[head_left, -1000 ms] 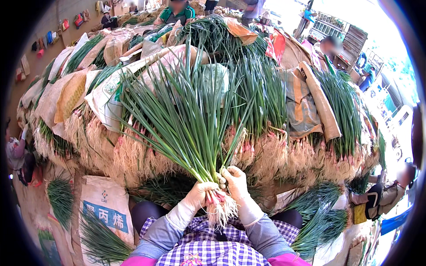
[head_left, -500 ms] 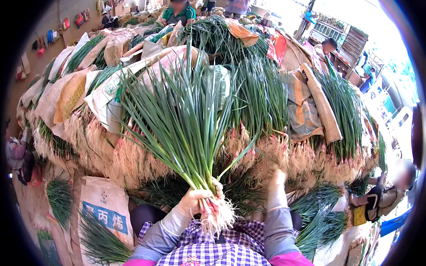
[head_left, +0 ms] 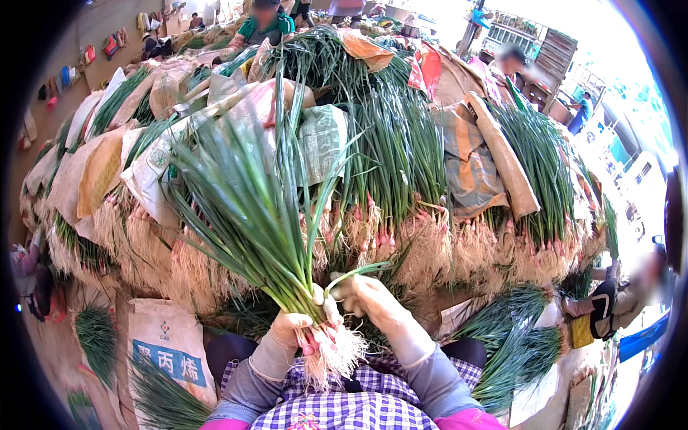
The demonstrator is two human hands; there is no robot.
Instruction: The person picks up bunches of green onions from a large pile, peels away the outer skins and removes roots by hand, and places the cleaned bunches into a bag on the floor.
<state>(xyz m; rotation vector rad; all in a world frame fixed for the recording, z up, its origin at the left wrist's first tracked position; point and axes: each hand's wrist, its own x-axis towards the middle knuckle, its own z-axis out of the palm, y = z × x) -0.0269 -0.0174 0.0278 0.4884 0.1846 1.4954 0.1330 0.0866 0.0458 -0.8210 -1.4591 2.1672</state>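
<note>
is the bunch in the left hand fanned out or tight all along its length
Fanned out: the bunch spreads wide toward its leaf tips, narrowing where the left hand grips it.

Produce workshop: heaped spring onions (head_left: pixel 398 147), sacks (head_left: pixel 469 168), workers (head_left: pixel 269 30).

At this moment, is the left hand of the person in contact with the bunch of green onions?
Touching. The head view shows the left hand closed around the bunch of green onions, just above the roots.
</note>
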